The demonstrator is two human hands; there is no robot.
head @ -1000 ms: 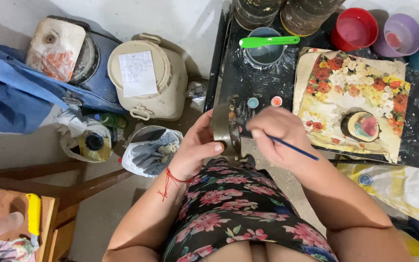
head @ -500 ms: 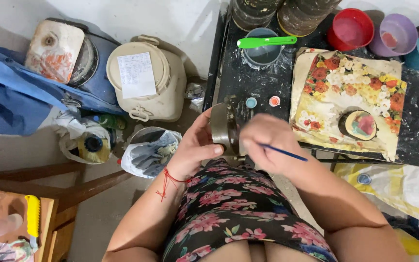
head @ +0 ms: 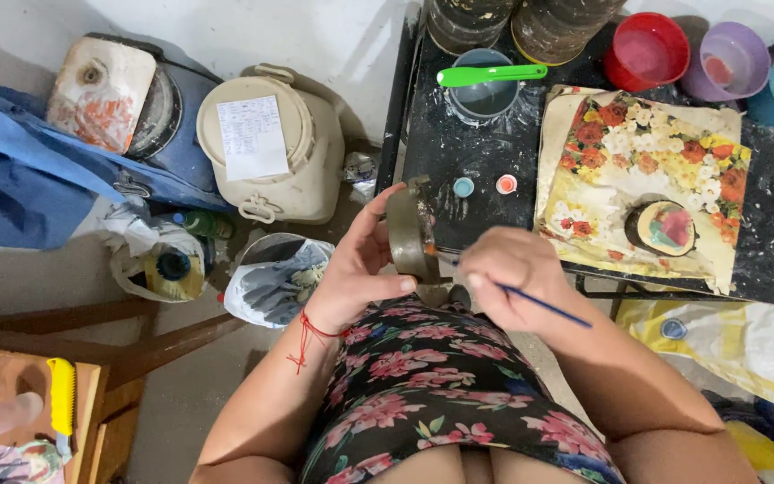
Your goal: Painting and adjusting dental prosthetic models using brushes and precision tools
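Note:
My left hand [head: 362, 269] grips a round greyish-brown disc-shaped piece [head: 408, 235], held on edge above my lap. My right hand [head: 514, 278] holds a thin blue paintbrush [head: 544, 305], with its tip against the piece's right face. A red thread is tied around my left wrist. Just beyond the piece, on the black table [head: 485, 161], lie two small paint caps, one blue [head: 464, 186] and one orange [head: 506, 184].
A floral cloth [head: 647, 161] with a small round painted piece [head: 662, 228] lies on the table. Behind it are a grey cup with a green spatula [head: 491, 74] and red [head: 647, 49], purple and teal bowls. A cream lidded bucket [head: 270, 152], blue bag and wooden stool stand left.
Both hands have shifted slightly right and down, with the piece turned more on edge. The brush stays at the piece's face.

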